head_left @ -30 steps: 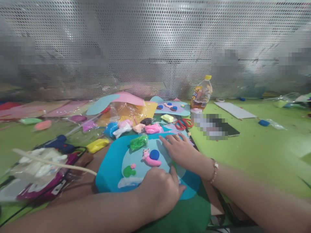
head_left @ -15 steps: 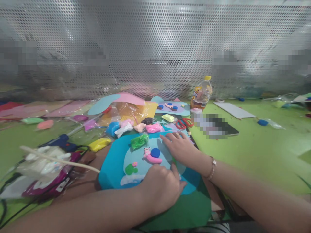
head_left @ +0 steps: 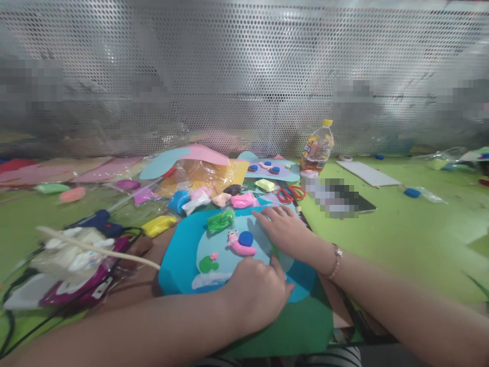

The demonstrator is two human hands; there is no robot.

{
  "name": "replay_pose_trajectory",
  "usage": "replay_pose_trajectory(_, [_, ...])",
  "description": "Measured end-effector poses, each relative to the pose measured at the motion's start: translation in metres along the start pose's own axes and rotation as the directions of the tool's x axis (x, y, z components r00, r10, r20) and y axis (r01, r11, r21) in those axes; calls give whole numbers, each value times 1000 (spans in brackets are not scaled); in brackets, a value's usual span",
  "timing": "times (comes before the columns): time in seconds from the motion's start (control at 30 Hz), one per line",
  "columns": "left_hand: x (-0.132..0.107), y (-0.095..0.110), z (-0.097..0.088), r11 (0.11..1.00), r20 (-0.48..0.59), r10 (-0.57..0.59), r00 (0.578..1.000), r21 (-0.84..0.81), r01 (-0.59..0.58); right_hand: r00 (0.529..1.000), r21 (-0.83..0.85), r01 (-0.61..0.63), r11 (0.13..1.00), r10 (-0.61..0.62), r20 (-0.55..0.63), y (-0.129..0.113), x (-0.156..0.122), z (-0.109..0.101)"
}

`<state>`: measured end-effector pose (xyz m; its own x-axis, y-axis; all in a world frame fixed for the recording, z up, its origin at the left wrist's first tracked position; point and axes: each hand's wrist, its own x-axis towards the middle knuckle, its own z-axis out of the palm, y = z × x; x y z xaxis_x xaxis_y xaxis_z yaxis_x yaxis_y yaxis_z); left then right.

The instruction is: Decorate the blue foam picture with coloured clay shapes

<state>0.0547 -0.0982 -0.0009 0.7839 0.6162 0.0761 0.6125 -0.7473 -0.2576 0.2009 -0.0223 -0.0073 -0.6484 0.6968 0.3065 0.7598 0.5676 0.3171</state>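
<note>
My left hand [head_left: 260, 293] rests closed over the lower right of a light-blue paper shape [head_left: 229, 232] on a blue sheet [head_left: 173, 255]. Its index finger reaches a bit of green clay, mostly hidden; whatever the curled fingers hold is out of sight. Flat on the right side of the paper lies my right hand [head_left: 284, 232], fingers extended. A pink clay snail [head_left: 242, 247] with a blue shell sits just beyond my left hand. Farther left are a green clay piece [head_left: 208, 264] with a pink flower and a white clay strip [head_left: 210, 280]. A wrapped green clay packet [head_left: 221, 220] lies at the top edge.
Red-handled scissors [head_left: 291, 193], clay packets [head_left: 242, 200] and a bottle [head_left: 318, 150] stand or lie beyond the sheet. A dark-blue glue gun [head_left: 95, 223] and a cable [head_left: 99, 248] are at left. A tablet-like object [head_left: 362, 204] and white board [head_left: 369, 173] lie right.
The view has shifted slightly. Both hands keep about the same place and pose on the paper, and the clay pieces look unchanged.
</note>
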Motion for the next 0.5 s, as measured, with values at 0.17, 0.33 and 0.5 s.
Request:
replay_pose_trajectory(0.17, [0,0,-3,1000,16,0,1000,7,0,999,-9,-41,999,41,5,4,4,6])
replay_pose_trajectory(0.33, [0,-2,0,983,59,-171,984,-57,174,998,1,-58,998,58,38,13,0,6])
replay_pose_trajectory(0.5, [4,-7,3,958,121,-241,963,-130,256,999,-4,-31,1000,31,39,8,-5,0])
